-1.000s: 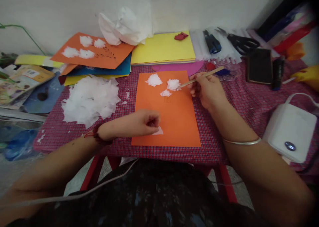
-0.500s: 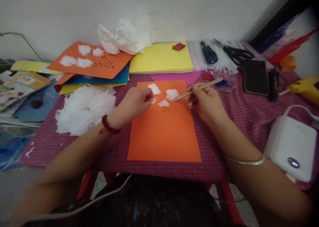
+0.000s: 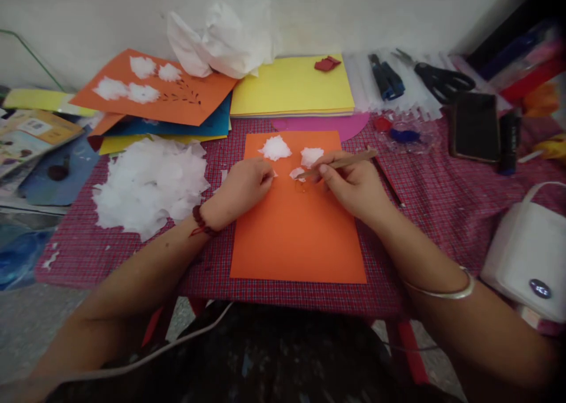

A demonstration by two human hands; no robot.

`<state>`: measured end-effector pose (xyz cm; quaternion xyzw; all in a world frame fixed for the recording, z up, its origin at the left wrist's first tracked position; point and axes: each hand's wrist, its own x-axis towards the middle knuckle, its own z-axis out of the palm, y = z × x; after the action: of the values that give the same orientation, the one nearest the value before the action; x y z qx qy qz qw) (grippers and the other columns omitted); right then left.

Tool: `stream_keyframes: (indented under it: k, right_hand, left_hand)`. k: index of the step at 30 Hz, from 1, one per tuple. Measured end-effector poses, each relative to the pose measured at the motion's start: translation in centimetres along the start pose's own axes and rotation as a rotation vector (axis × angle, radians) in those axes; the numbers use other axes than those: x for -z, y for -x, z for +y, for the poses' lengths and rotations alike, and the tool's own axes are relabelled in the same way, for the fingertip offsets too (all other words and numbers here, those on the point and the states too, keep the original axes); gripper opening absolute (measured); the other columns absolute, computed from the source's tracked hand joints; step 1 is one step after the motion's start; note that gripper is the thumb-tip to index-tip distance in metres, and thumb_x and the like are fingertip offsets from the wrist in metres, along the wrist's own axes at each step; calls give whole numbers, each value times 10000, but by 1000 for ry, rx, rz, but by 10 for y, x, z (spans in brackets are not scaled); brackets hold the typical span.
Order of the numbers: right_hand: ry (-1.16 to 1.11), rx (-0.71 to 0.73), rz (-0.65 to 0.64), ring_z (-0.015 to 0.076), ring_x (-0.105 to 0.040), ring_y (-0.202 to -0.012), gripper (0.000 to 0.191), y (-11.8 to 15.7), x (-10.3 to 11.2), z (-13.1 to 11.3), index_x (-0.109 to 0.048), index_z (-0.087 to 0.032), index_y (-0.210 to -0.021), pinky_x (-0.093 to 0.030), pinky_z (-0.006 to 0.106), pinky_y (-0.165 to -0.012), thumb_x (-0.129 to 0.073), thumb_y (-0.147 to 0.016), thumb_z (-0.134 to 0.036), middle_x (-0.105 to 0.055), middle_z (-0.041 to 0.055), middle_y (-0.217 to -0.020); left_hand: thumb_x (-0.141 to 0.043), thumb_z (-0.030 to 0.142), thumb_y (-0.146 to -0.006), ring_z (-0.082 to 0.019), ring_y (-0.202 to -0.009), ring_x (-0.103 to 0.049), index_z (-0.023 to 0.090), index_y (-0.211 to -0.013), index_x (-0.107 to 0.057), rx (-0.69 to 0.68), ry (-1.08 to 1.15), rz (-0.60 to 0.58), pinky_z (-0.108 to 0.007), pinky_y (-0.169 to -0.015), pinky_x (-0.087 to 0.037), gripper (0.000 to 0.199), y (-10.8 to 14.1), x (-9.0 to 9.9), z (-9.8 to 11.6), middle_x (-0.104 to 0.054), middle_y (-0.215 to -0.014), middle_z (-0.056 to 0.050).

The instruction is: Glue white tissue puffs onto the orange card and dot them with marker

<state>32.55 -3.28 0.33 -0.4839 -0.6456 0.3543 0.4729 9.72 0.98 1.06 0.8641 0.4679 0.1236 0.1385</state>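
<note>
An orange sheet of paper (image 3: 298,238) lies in front of me, with two fluffy white paper tufts (image 3: 276,148) near its top and a smaller white tuft (image 3: 297,173) below them. My right hand (image 3: 349,182) is closed around a thin wooden craft stick (image 3: 342,162), whose tip reaches down to the smaller tuft. Just beside that tuft is a faint wet-looking outline on the paper. Over the sheet's left edge, my left hand (image 3: 247,187) is pinched shut, with a bit of white tissue paper (image 3: 275,174) showing at the fingertips.
A heap of white tissue pieces (image 3: 150,184) sits to the left. Behind it is a second orange sheet (image 3: 154,93) bearing white tufts and drawn stems. Yellow paper (image 3: 292,87), black scissors (image 3: 442,81), a phone (image 3: 475,127), a pencil (image 3: 389,182) and a white device (image 3: 526,255) surround the work.
My right hand has moved left over the orange sheet, bringing the craft stick to the smaller tuft. My left hand stays pinched near the same spot. The camera view has shifted slightly.
</note>
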Motion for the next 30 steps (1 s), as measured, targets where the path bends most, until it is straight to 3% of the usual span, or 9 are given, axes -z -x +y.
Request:
stream_keyframes:
  k: [6, 13, 18, 22, 30]
  right_hand:
    - [-106, -177, 116, 106, -552, -485, 176, -5, 8, 4, -664, -233, -753, -422, 252, -466, -699, -892, -336, -670, 2, -659]
    - [-266, -321, 174, 78, -515, -394, 169, -9, 8, 12, -643, -206, -742, -369, 202, -365, -694, -883, -284, -649, -25, -588]
    - [-300, -348, 177, 64, -519, -390, 174, -10, 8, 12, -636, -195, -734, -386, 177, -364, -662, -903, -222, -674, -23, -597]
    - [-311, -335, 158, 63, -502, -383, 224, -11, 8, 12, -630, -204, -707, -368, 181, -351, -705, -895, -300, -659, -25, -583]
    - [-359, -422, 198, 82, -511, -388, 187, -13, 11, 10, -618, -203, -737, -378, 194, -352, -698, -884, -287, -636, -21, -575]
  left_hand:
    - [-603, 177, -823, -160, -677, -610, 175, -819, -665, 146, 140, 31, -287, -621, -411, 62, -2, 2, -3, -702, -757, -33]
    - [-609, 173, -793, -132, -617, -548, 177, -672, -610, 130, 306, 70, -275, -578, -380, 121, -4, 9, 0, -642, -648, -5]
    - [-586, 156, -841, -143, -720, -575, 183, -737, -615, -24, 248, 229, -288, -675, -454, 112, -12, 1, 15, -663, -771, -23]
    - [-566, 105, -851, -169, -823, -599, 177, -723, -633, -181, 142, 216, -312, -750, -466, 161, -11, -17, 18, -655, -827, -50]
    - [-532, 148, -904, -168, -798, -590, 194, -728, -613, -160, 205, 168, -336, -758, -463, 199, -3, -28, 17, -641, -770, -36]
